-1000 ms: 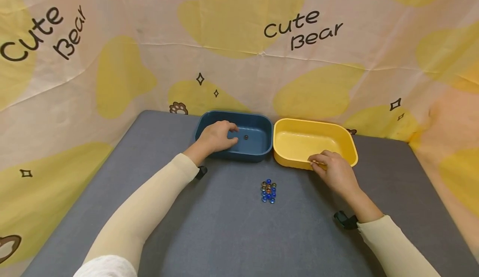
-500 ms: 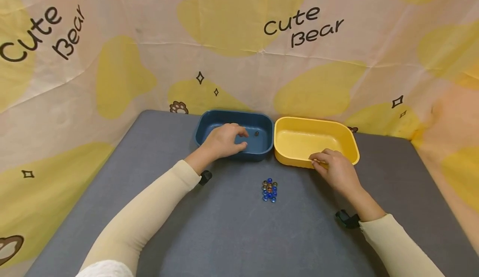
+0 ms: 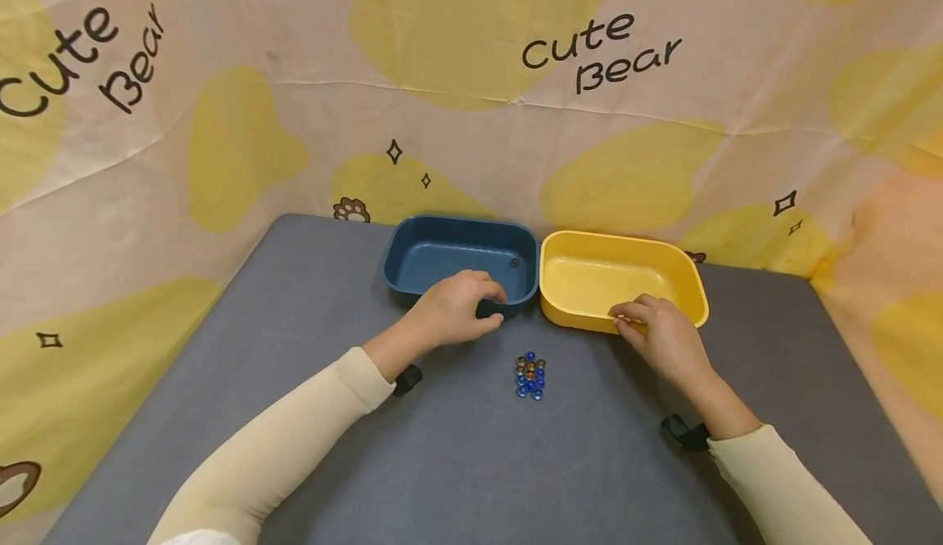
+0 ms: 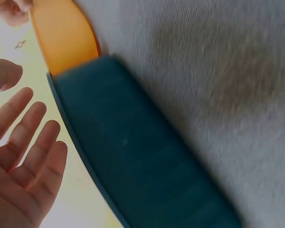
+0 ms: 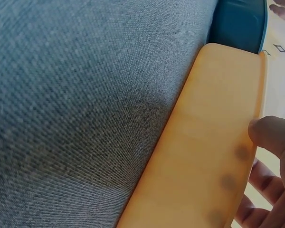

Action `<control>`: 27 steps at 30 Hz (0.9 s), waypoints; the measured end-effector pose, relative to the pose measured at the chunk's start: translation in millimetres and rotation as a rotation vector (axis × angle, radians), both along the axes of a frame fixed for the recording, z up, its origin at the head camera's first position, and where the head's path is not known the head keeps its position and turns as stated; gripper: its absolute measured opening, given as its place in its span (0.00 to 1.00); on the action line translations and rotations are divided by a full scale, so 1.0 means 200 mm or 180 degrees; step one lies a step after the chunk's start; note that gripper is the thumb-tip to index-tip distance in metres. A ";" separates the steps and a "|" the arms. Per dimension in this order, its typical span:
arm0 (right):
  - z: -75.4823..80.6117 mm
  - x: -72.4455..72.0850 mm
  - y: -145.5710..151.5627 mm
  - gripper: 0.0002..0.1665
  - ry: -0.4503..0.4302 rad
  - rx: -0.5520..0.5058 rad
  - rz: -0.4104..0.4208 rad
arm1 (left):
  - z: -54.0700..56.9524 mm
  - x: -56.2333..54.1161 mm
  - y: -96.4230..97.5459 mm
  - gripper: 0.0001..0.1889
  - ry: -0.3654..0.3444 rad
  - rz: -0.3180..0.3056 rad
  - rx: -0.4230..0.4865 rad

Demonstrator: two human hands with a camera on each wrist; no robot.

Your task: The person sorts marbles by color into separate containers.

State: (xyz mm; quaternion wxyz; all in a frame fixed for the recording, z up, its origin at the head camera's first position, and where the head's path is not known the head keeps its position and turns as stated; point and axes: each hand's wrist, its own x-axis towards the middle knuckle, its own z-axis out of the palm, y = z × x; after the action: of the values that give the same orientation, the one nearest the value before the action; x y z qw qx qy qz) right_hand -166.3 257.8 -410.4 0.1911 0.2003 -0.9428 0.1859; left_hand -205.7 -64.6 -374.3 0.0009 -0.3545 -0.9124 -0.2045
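Observation:
My left hand hangs over the front right part of the blue bin, holding nothing. In the left wrist view its fingers are relaxed and spread, apart from the blue wall. A small dark marble lies on the blue bin's floor towards the right end. My right hand pinches the front rim of the yellow bin. In the right wrist view the thumb presses near the rim, and dark finger shadows show through the yellow wall. Several blue and amber glass marbles lie clustered on the table in front.
Both bins stand side by side at the back of the grey table, touching or nearly so. Behind them hangs a printed cloth backdrop. Dark wrist straps sit on both forearms.
My left hand has come out of the blue bin, moving right and towards me. The marble inside that bin has rolled right. The right hand stays on the yellow rim.

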 end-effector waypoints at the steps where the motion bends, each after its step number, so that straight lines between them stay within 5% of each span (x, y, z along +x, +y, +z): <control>1: 0.00 0.00 0.00 0.07 -0.0013 -0.0001 -0.0004 | -0.01 0.01 0.00 0.11 -0.0001 -0.0052 0.0011; 10: -0.01 0.00 -0.01 0.07 -0.0030 0.0000 -0.0014 | -0.07 0.12 0.05 0.10 0.0010 -0.0437 -0.0128; 18: -0.01 0.00 -0.01 0.07 -0.0029 0.0029 -0.0040 | -0.14 0.15 0.09 0.09 -0.0139 -0.0376 -0.0394; 27: 0.00 0.00 0.00 0.07 -0.0063 0.0029 -0.0060 | -0.20 0.12 0.10 0.08 -0.0313 -0.0320 -0.0310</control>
State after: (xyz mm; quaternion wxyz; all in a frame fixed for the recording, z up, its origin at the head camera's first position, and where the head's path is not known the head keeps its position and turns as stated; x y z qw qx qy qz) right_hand -166.0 256.9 -411.2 0.1826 0.1904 -0.9473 0.1817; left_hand -181.1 -44.1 -415.0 -0.0713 -0.3890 -0.9013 -0.1768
